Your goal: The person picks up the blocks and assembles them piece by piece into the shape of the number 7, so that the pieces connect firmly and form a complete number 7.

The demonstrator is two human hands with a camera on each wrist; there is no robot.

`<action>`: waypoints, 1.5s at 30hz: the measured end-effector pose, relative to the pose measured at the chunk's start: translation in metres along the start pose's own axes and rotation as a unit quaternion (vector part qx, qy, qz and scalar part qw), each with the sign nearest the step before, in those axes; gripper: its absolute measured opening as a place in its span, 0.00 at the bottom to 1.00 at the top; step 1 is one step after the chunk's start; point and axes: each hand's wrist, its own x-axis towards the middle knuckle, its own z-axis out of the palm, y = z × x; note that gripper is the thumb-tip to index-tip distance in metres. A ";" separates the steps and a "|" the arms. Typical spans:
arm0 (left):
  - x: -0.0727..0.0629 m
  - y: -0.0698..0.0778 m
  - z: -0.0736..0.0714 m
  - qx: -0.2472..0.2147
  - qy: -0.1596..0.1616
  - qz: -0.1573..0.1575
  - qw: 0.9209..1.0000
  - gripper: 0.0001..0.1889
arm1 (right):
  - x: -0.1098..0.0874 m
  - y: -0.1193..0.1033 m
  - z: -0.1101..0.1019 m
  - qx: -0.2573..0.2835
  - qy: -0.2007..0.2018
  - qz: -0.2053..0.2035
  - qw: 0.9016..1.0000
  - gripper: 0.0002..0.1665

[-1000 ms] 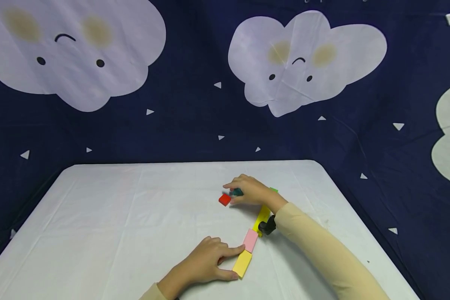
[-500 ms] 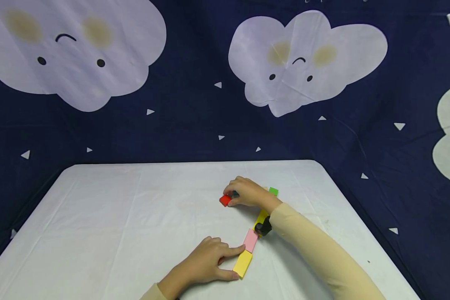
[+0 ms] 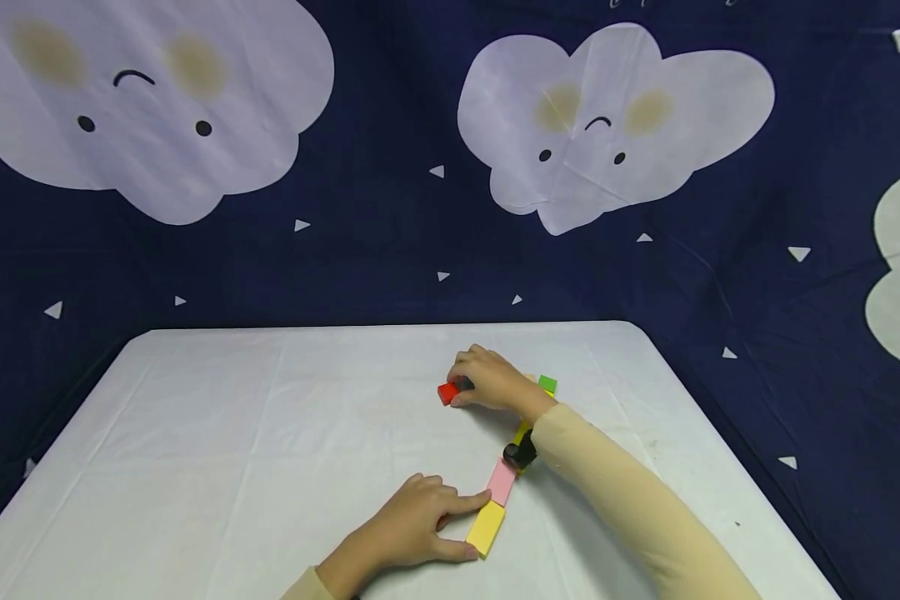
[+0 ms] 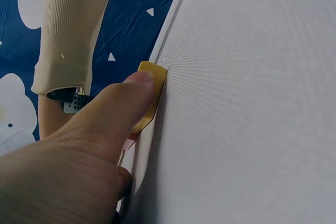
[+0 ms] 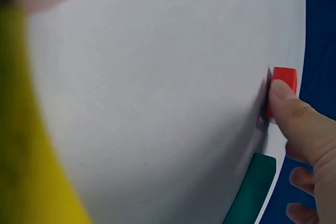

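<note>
My right hand pinches a small red block between thumb and fingers, toward the far part of the table. In the right wrist view the thumb lies against the side of that red block, and a teal block lies just in front of it. My left hand rests nearer the front, its straight thumb touching the lower end of a pale yellow block. Its straight index finger touches the edge of a pink block, which lies end to end with the yellow one.
Beyond the pink block the row continues with a brighter yellow block, partly under the right wrist. A green block stands farther back. White cloth covers the table; a dark blue cloud-patterned curtain hangs behind.
The right hand's fingers have closed on the red block and moved it slightly away from me. More of the green block shows beside the right wrist. The left hand has stayed put.
</note>
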 end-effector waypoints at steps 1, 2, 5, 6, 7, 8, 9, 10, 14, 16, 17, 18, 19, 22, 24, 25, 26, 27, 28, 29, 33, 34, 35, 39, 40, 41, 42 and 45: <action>0.000 0.000 0.000 0.001 0.002 0.002 1.000 0.34 | 0.001 0.001 0.000 -0.002 0.008 0.007 1.000 0.23; 0.000 0.000 0.001 0.003 0.005 0.004 1.000 0.34 | 0.002 0.002 0.001 -0.002 0.018 0.013 1.000 0.22; 0.000 0.000 0.001 0.008 0.012 0.009 1.000 0.34 | 0.004 0.004 -0.001 0.003 0.043 0.034 0.998 0.22; 0.000 0.000 0.001 0.010 0.013 0.010 1.000 0.34 | 0.004 0.005 -0.001 0.005 0.049 0.042 0.998 0.21; 0.000 0.000 0.001 0.011 0.014 0.011 1.000 0.34 | 0.005 0.006 -0.002 0.008 0.053 0.050 0.997 0.21; 0.000 0.000 0.001 0.011 0.014 0.011 1.000 0.34 | 0.005 0.007 -0.002 0.011 0.055 0.057 0.997 0.21; 0.000 0.000 0.001 0.012 0.015 0.011 1.000 0.35 | 0.005 0.007 -0.002 0.013 0.056 0.064 0.996 0.21; 0.000 0.000 0.001 0.013 0.015 0.011 1.000 0.35 | 0.005 0.008 -0.001 0.014 0.057 0.069 0.996 0.21; -0.001 0.000 0.001 0.016 0.016 0.012 1.000 0.35 | 0.004 0.011 0.001 0.018 0.050 0.080 0.995 0.22; 0.000 0.001 0.001 0.016 0.016 0.012 1.000 0.35 | 0.004 0.012 0.002 0.019 0.046 0.080 0.996 0.22; 0.000 0.001 0.001 0.016 0.016 0.013 1.000 0.35 | 0.003 0.012 0.003 0.020 0.044 0.080 0.996 0.21; 0.000 0.001 0.001 0.016 0.015 0.013 1.000 0.35 | 0.003 0.012 0.003 0.020 0.041 0.081 0.996 0.21; 0.000 0.001 0.001 0.016 0.015 0.013 1.000 0.35 | 0.002 0.013 0.003 0.021 0.039 0.083 0.996 0.21; 0.000 0.001 0.001 0.018 0.015 0.015 1.000 0.35 | 0.001 0.013 0.003 0.025 0.033 0.091 0.995 0.21; -0.001 0.001 0.001 0.020 0.017 0.017 1.000 0.35 | 0.000 0.013 0.003 0.029 0.029 0.098 0.994 0.21; -0.001 0.001 0.001 0.021 0.018 0.017 0.999 0.35 | -0.001 0.014 0.002 0.030 0.027 0.100 0.994 0.21; -0.001 0.000 0.001 0.021 0.019 0.018 0.999 0.35 | -0.001 0.014 0.002 0.030 0.025 0.103 0.994 0.21; -0.001 0.000 0.001 0.020 0.020 0.018 0.999 0.35 | -0.001 0.014 0.002 0.031 0.024 0.105 0.994 0.21; -0.001 0.000 0.001 0.020 0.020 0.018 0.999 0.35 | -0.001 0.014 0.002 0.031 0.024 0.106 0.994 0.21; -0.001 0.000 0.001 0.019 0.020 0.018 0.999 0.35 | -0.001 0.014 0.002 0.030 0.023 0.107 0.994 0.21; -0.001 -0.001 0.002 0.016 0.020 0.016 1.000 0.35 | -0.001 0.015 0.002 0.028 0.019 0.109 0.993 0.22; -0.001 -0.001 0.002 0.016 0.020 0.016 1.000 0.35 | -0.001 0.015 0.003 0.028 0.016 0.110 0.993 0.22; -0.001 -0.001 0.002 0.015 0.020 0.015 1.000 0.35 | -0.001 0.015 0.003 0.027 0.013 0.111 0.993 0.22; -0.001 -0.001 0.002 0.011 0.019 0.013 1.000 0.35 | -0.001 0.015 0.003 0.028 0.006 0.111 0.993 0.22; -0.001 -0.001 0.002 0.010 0.019 0.013 1.000 0.35 | -0.001 0.015 0.003 0.028 0.004 0.110 0.993 0.22; -0.001 -0.001 0.002 0.009 0.019 0.012 1.000 0.35 | -0.002 0.015 0.003 0.028 0.005 0.109 0.994 0.23; -0.001 -0.001 0.002 0.009 0.019 0.012 1.000 0.35 | -0.002 0.015 0.003 0.028 0.005 0.108 0.994 0.23; -0.001 -0.001 0.002 0.007 0.016 0.011 1.000 0.35 | -0.003 0.017 0.004 0.022 0.003 0.103 0.994 0.24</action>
